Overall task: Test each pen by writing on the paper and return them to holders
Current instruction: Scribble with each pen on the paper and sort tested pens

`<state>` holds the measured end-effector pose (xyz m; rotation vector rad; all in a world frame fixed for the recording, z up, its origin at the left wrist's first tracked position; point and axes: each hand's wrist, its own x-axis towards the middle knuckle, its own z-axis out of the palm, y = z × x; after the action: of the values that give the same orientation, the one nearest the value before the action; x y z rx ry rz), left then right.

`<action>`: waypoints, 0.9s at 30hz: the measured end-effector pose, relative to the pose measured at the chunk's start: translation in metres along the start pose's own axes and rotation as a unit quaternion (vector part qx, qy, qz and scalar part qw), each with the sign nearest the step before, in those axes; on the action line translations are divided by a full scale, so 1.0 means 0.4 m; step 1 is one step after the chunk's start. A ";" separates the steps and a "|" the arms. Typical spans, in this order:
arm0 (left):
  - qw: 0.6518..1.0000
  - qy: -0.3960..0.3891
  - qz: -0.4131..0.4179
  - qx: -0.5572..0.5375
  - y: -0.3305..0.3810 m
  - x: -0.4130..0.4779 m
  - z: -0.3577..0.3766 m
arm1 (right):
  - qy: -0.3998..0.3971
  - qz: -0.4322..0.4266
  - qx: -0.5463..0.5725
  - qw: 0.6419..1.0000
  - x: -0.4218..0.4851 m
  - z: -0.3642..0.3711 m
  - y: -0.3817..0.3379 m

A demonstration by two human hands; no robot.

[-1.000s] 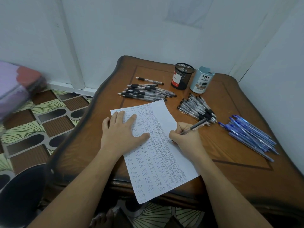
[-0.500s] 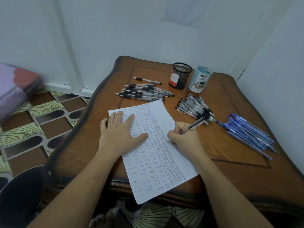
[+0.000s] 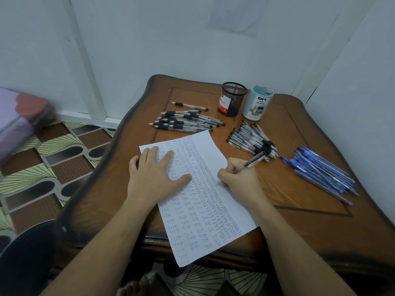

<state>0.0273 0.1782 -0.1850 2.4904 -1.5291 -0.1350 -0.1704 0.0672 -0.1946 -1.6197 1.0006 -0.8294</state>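
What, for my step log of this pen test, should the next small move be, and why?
Probably finish writing the test word: the right hand grips the pen, tip down at the bare right margin of the paper, while the left hand presses it flat.

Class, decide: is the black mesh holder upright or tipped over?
Upright: the black mesh holder stands on its base, open rim facing up.

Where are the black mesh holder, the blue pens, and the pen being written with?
black mesh holder (image 3: pixel 235 103), head view, mesh wall.
blue pens (image 3: pixel 322 176), head view, middle of the pile.
writing pen (image 3: pixel 252 161), head view, exposed barrel.
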 end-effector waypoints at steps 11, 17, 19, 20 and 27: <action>1.000 -0.007 -0.003 0.002 0.004 0.003 -0.003 | 0.043 0.133 0.258 0.956 0.000 -0.043 -0.090; 1.000 -0.008 -0.002 0.003 0.000 0.005 0.001 | 0.038 0.132 0.267 0.954 0.000 -0.049 -0.110; 1.000 -0.007 -0.001 0.005 0.000 0.006 0.002 | 0.051 0.105 0.233 0.965 0.006 -0.060 -0.123; 1.000 -0.008 -0.001 0.005 0.000 0.005 0.002 | 0.059 0.088 0.167 0.980 0.011 -0.067 -0.126; 1.000 -0.007 0.000 0.002 0.001 -0.002 -0.005 | 0.038 0.025 -0.377 0.925 0.113 -0.131 -0.134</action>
<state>0.0270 0.1790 -0.1831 2.4993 -1.5360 -0.1499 -0.1867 0.0131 -0.1278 -2.1960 1.5289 -0.4850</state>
